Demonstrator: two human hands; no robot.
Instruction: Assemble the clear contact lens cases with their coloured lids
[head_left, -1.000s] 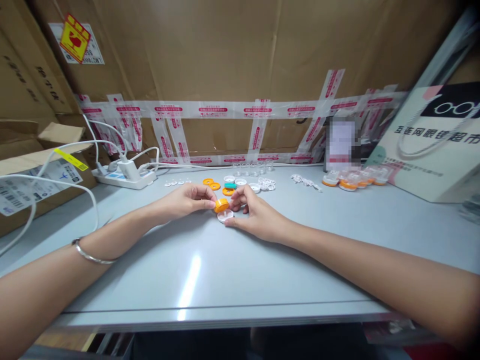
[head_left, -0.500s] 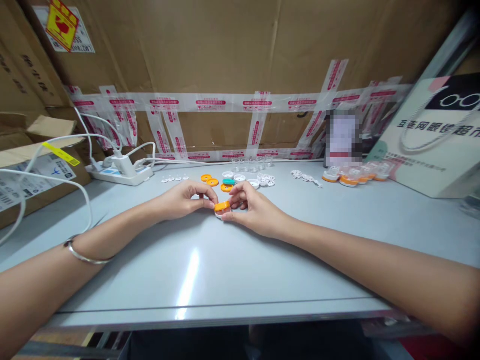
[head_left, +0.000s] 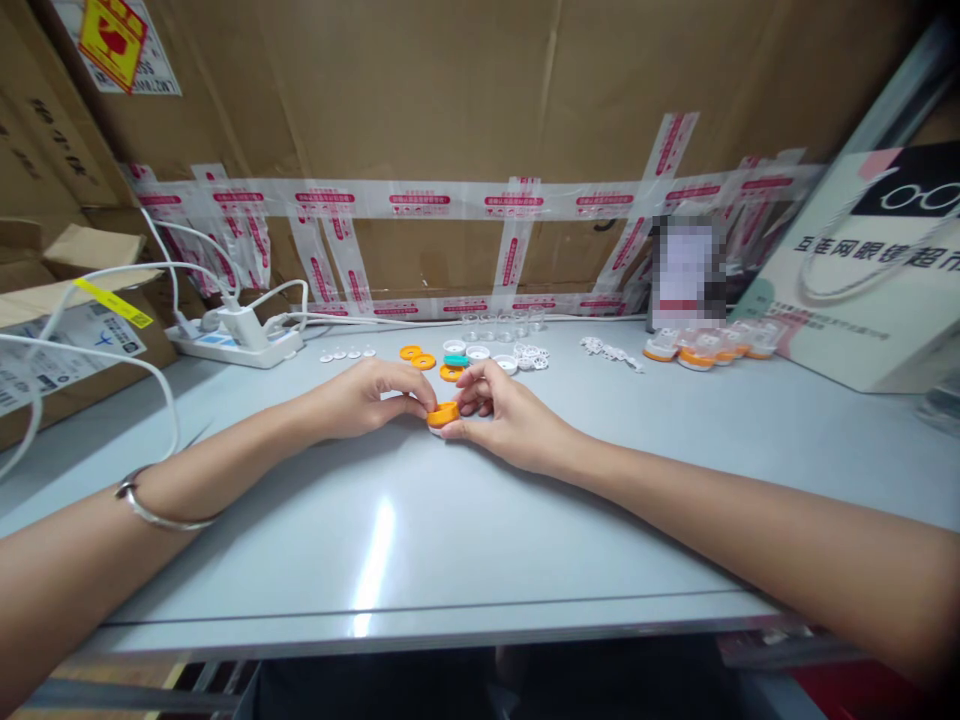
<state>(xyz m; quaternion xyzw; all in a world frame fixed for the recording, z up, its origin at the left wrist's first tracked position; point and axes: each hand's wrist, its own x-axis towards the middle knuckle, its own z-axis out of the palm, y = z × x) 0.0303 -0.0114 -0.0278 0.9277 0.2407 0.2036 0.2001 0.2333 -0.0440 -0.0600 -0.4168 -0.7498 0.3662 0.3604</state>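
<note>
Grey tabletop [head_left: 300,540], taped cardboard [head_left: 480,90] behind. Orange ring [head_left: 444,414] sits on white base [head_left: 435,431] mid-table, near side of the loose parts: left hand [head_left: 367,398] pinches its left edge; right hand [head_left: 517,420] has thumb against the right, can't tell if clamped.

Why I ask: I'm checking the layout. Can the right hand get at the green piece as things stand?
Probably yes: the green piece lies just past the right hand, uncovered, though that hand is busy at the orange cap between both hands.
</note>
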